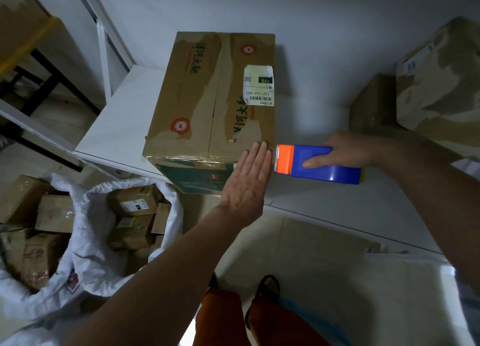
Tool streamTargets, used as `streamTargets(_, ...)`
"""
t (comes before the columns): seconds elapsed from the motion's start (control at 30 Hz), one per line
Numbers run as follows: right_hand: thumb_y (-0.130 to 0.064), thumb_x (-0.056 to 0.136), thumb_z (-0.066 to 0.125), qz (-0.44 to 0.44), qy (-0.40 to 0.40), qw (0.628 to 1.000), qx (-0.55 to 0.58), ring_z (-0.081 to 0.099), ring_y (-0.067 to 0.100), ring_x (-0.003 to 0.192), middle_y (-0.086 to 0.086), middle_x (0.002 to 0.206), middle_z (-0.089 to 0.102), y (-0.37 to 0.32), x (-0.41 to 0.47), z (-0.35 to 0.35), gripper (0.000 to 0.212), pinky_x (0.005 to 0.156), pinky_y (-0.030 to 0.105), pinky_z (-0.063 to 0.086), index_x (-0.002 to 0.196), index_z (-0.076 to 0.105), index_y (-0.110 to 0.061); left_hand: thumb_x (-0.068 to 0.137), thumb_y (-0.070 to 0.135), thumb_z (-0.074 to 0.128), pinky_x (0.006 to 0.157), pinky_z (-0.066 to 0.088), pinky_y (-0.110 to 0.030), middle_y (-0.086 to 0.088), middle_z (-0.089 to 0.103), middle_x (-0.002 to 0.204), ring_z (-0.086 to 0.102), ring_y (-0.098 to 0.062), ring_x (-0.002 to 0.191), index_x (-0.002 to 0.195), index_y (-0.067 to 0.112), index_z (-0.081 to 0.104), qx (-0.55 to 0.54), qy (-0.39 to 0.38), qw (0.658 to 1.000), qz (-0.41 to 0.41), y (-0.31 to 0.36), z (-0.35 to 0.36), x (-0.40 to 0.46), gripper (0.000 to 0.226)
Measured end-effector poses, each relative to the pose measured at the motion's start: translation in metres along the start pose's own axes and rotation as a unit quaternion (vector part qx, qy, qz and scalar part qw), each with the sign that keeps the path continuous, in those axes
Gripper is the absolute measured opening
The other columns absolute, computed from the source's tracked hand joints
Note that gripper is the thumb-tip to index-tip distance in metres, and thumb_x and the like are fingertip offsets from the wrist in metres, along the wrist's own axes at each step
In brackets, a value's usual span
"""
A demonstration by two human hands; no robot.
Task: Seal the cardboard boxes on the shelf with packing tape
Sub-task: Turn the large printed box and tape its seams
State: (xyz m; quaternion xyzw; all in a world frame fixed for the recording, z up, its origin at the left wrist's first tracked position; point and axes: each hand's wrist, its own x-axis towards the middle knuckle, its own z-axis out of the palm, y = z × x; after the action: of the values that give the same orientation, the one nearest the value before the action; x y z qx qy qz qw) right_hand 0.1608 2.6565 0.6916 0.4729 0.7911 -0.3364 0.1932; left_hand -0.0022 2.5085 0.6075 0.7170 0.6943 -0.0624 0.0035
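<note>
Left of the brown printed cardboard box (211, 99) on the white shelf (324, 189), a white woven sack (85, 210) holds small parcels. The left hand (246, 182), fingers straight and together, presses tape onto the box's near right corner, likely smoothing it. Right of the box, the right hand (345, 151) clasps the blue-and-orange tape dispenser (317, 165), blade at that corner.

head-worn view, looking steeply down, close
</note>
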Motion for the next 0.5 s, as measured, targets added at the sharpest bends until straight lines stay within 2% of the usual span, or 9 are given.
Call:
streamTargets(0.23, -0.051, 0.080, 0.065, -0.006, -0.027, 0.998, 0.050, 0.056, 0.018, 0.058, 0.009, 0.074, 0.064, 0.017, -0.008, -0.004, 0.052, 0.056, 0.024, 0.037, 0.091, 0.066, -0.001, 0.090, 0.014, 0.035, 0.114, -0.018, -0.043, -0.019, -0.027, 0.155, -0.025, -0.033, 0.143, 0.145, 0.001, -0.023, 0.028, 0.001, 1.000, -0.007, 0.005, 0.001, 0.001, 0.082)
streamTargets(0.37, -0.050, 0.079, 0.067, 0.013, -0.003, 0.999, 0.034, 0.050, 0.014, 0.050, -0.001, 0.057, 0.057, 0.041, -0.026, -0.013, 0.042, 0.053, 0.022, 0.033, 0.071, 0.061, -0.009, 0.087, 0.014, 0.034, 0.114, -0.019, -0.043, -0.020, -0.030, 0.153, -0.029, -0.033, 0.141, 0.144, -0.001, -0.026, 0.040, -0.001, 0.999, -0.013, 0.005, 0.004, -0.002, 0.085)
streamTargets(0.5, -0.051, 0.076, 0.069, 0.010, 0.023, 0.999, 0.040, 0.047, 0.017, 0.050, 0.005, 0.057, 0.053, 0.053, -0.035, -0.012, 0.047, 0.054, 0.026, 0.031, 0.065, 0.055, -0.008, 0.088, 0.022, 0.039, 0.118, -0.015, -0.044, -0.018, -0.031, 0.154, -0.029, -0.032, 0.142, 0.145, 0.001, -0.025, 0.014, -0.011, 1.000, -0.025, 0.008, 0.004, 0.000, 0.088)
